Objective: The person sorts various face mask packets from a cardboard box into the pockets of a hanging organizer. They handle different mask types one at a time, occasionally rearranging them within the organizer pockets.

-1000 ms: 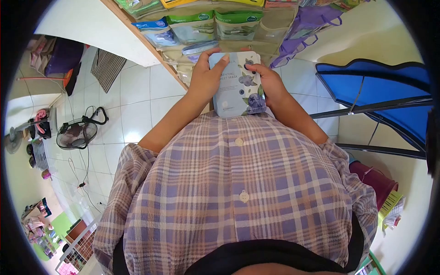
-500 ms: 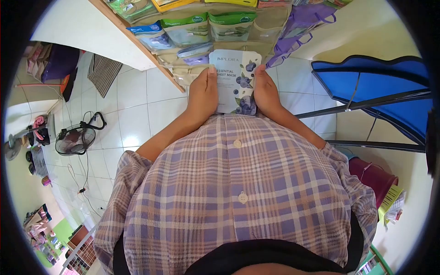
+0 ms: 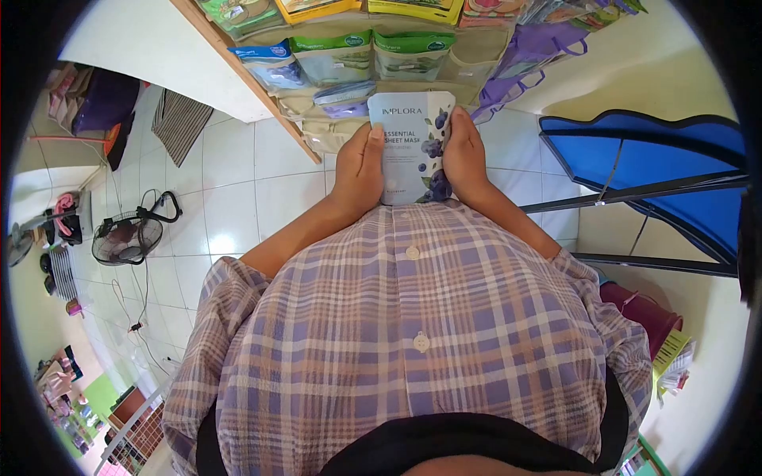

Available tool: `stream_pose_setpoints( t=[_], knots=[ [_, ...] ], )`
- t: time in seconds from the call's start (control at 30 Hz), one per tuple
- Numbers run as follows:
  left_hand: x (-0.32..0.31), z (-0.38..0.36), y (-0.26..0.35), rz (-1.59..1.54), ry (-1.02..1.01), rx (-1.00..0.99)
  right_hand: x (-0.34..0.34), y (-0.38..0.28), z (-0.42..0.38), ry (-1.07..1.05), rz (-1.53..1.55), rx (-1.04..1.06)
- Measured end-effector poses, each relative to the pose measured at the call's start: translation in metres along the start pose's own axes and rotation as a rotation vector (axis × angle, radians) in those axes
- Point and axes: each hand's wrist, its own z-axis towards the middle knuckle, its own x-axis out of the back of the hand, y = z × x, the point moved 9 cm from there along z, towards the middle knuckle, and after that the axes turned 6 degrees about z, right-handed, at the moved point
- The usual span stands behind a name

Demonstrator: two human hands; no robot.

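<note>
A pale blue and white sheet mask packet [image 3: 403, 163] with blueberries printed on its right side is held upright in front of the checked shirt. My left hand [image 3: 359, 166] grips its left edge, the thumb lying on the front. On the opposite edge my right hand [image 3: 465, 157] holds the packet, thumb near the upper corner. The fingers behind the packet are hidden. Just beyond it hangs a beige pocket organizer [image 3: 476, 70] filled with packets, among them a green-topped packet [image 3: 413, 55] and a blue one [image 3: 271, 67].
A blue folding item with black bars [image 3: 659, 163] stands at the right, above a maroon bin [image 3: 647, 317]. On the tiled floor at the left are a black fan [image 3: 127, 238] and cables. A striped cloth [image 3: 178, 125] lies farther back.
Both hands and the packet have shifted slightly right and down in the view. The packet's face is turned a little differently, and the organizer appears slightly farther right.
</note>
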Motion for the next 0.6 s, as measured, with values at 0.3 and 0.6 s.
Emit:
stream_pose_setpoints(
  t=[0.3, 0.6],
  knots=[
    [0.000, -0.005, -0.001, 0.225, -0.049, -0.011, 0.001, 0.017, -0.018, -0.013, 0.204, -0.137],
    [0.004, -0.005, 0.020, 0.542, 0.035, -0.067, 0.007, 0.005, -0.029, 0.075, -0.304, -0.020]
  ],
)
